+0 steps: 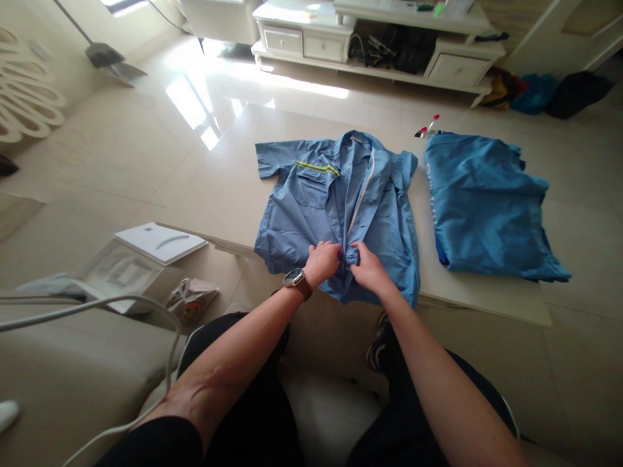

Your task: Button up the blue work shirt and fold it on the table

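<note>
The left hand point(322, 262) and the right hand point(370, 270) were curled, not spread, and sat just apart at the near end of a blue short-sleeved work shirt point(292, 227). The shirt lay flat, collar toward the far side, on a pale table point(219, 194). The right fingers point(354, 253) bent down onto the shirt's front edge and seemed to pinch it, while the left hand gathered the cloth just beside them. Exactly what the fingertips held was hidden. A wristwatch point(294, 278) with a brown strap sat on the left wrist. The shirt had a chest pocket point(311, 185) trimmed in yellow. To the right on the table lay a bunched blue garment point(487, 201), with a small red-tipped object point(428, 126) touching its far edge. A white cabinet point(374, 39) stood well beyond the table.
</note>
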`<state>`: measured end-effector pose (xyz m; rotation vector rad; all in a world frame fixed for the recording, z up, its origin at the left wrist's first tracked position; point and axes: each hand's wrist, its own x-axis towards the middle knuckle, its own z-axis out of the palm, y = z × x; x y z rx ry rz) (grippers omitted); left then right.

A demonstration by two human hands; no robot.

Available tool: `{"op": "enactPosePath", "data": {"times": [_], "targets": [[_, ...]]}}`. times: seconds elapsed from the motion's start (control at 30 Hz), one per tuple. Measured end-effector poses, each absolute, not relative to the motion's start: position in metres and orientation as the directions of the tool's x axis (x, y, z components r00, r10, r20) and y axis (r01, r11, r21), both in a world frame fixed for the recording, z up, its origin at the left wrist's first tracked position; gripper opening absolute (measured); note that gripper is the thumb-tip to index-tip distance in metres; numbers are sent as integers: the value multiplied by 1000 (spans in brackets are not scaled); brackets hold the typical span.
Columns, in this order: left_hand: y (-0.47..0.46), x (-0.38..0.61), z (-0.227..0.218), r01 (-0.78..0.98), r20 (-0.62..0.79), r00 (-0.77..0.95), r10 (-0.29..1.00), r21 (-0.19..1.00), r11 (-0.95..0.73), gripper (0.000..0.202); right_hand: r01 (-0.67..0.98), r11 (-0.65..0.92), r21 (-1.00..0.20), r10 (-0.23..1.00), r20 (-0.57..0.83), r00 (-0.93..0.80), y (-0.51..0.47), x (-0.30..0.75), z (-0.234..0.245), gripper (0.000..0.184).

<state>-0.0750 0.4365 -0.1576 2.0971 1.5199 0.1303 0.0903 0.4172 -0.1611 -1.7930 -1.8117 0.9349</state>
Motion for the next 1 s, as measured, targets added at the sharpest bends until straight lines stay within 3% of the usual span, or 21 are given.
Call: {"op": "enactPosePath", "data": {"times": [0.13,0.47,0.7,0.8,1.0], "targets": [[443,-75,-161,845,-249,324,913,509,-162,9,719,-81,-691,987,-154,-36,419,92,-157,38],[448,-87,-124,874,-77,252,965,446,-193,11,771,81,-632,996,81,-38,414,98,-135,42],[447,-80,-120,746,-94,297,950,644,-170,13,602,11,-798,1000,15,1,414,80,-129,36],[447,-81,-120,722,-74,300,951,669,-176,14,510,-5,-860,999,22,47,417,80,-132,27],[446,-83,-123,656,-42,348,937,724,-211,15,384,-21,-923,999,-8,34,419,85,-140,29]]}}
